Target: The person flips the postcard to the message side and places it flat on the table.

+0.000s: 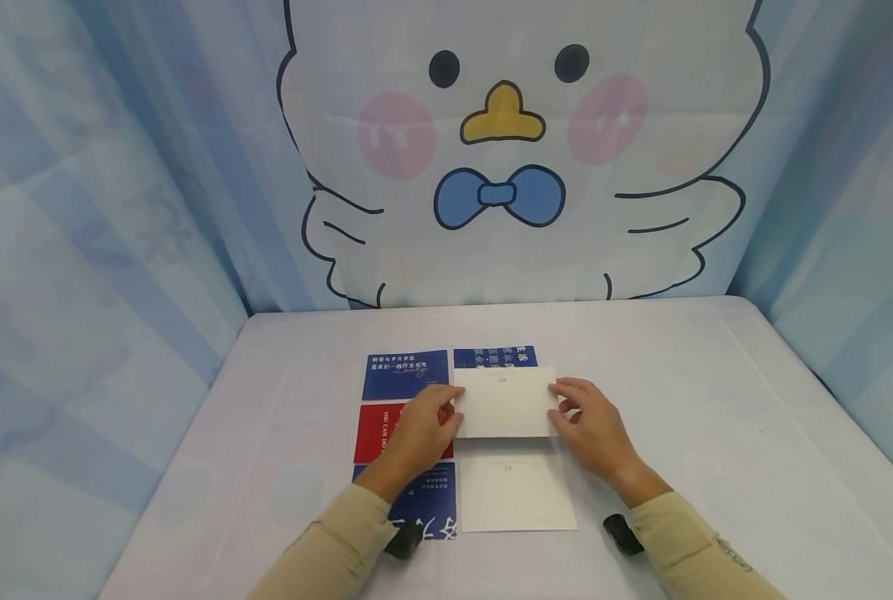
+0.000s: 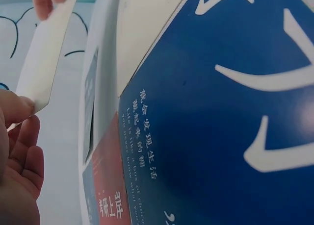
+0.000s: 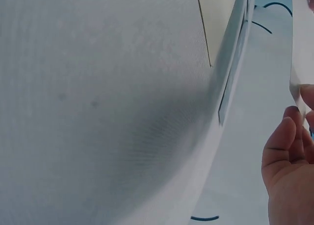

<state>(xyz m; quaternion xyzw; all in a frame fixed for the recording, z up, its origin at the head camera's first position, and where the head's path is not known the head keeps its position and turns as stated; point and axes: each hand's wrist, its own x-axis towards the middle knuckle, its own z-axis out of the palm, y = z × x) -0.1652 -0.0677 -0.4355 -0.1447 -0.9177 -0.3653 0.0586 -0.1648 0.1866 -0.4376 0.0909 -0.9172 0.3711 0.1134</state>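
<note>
A cream-white card (image 1: 505, 404) is held up off the table between both hands, with a small mark near its top edge. My left hand (image 1: 419, 427) pinches its left edge between thumb and fingers. At the opposite edge my right hand (image 1: 595, 431) pinches it the same way. The left wrist view shows the raised card (image 2: 48, 53) nearly edge-on, with the left thumb at its corner. In the right wrist view, the right hand (image 3: 292, 161) grips the other side. Below, a second cream-white card (image 1: 517, 498) lies flat on the table.
Left of the white cards lie a blue card (image 1: 397, 385), a red card (image 1: 371, 435) and another blue card (image 1: 433, 500), in a column with white lettering. Behind the raised card, a blue card (image 1: 495, 357) is partly hidden. A cartoon-printed curtain (image 1: 499, 267) hangs behind the table.
</note>
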